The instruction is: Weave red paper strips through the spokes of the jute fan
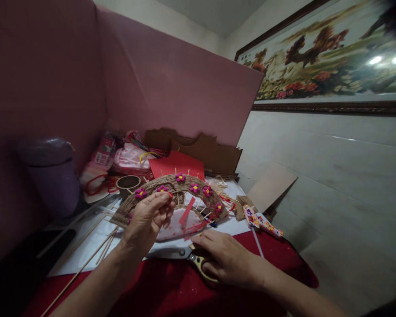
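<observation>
My left hand is raised over the fan-shaped woven piece, thumb and fingertips pinched on a small red scrap. At the table's front, my right hand has its fingers at the gold handle of the scissors, which lie low with their blades pointing left. Twine covers the arched fan-shaped piece, where purple flowers with yellow centres sit and thin sticks poke out of the rim. A red paper strip rests near its middle, with tangled red thread beside it.
Thin wooden sticks lie at left, near a purple tumbler and a cardboard ring. Red paper and brown cardboard stand behind. Flower-patterned pieces lie at right, by the tiled wall.
</observation>
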Available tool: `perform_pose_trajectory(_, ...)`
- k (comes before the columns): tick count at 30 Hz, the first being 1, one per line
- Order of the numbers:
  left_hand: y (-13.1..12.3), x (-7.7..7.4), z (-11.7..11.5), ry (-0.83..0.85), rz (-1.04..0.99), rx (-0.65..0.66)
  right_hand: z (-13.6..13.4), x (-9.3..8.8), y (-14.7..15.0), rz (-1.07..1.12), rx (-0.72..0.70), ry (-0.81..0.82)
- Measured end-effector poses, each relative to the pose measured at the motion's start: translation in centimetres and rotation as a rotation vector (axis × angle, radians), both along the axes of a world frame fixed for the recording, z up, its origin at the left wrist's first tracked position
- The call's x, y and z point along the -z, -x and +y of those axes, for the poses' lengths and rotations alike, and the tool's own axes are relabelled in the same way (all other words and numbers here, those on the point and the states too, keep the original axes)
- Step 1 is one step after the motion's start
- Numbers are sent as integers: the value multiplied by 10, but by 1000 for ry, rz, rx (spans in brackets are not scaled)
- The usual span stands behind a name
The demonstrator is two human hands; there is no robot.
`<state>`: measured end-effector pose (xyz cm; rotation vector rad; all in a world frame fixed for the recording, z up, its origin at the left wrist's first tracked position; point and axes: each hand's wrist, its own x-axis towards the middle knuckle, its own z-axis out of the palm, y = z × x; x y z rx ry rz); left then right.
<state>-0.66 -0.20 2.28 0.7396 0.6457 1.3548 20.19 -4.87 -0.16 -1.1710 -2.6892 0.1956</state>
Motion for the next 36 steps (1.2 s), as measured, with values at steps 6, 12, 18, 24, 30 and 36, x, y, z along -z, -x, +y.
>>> perform_pose_trajectory(6,-3,-2,-4,9,-6,53,11,-29,24,429,221,-263)
perform_pose_trajectory(12,-4,1,-4,-35,-5,74,28,-32,70,913,229,-279)
perform_pose_trajectory(18,-6,3,-4,-7,19,30,36,-18,76,984,94,-328)
perform_pose_trajectory(24,-8,4,-3,19,64,15,41,-11,71,920,50,-482)
perform_pose_trajectory(30,-9,11,-1,24,104,-3,45,3,64,740,36,-583)
perform_pose_trajectory(36,-10,11,-2,11,159,12,45,6,57,678,30,-625)
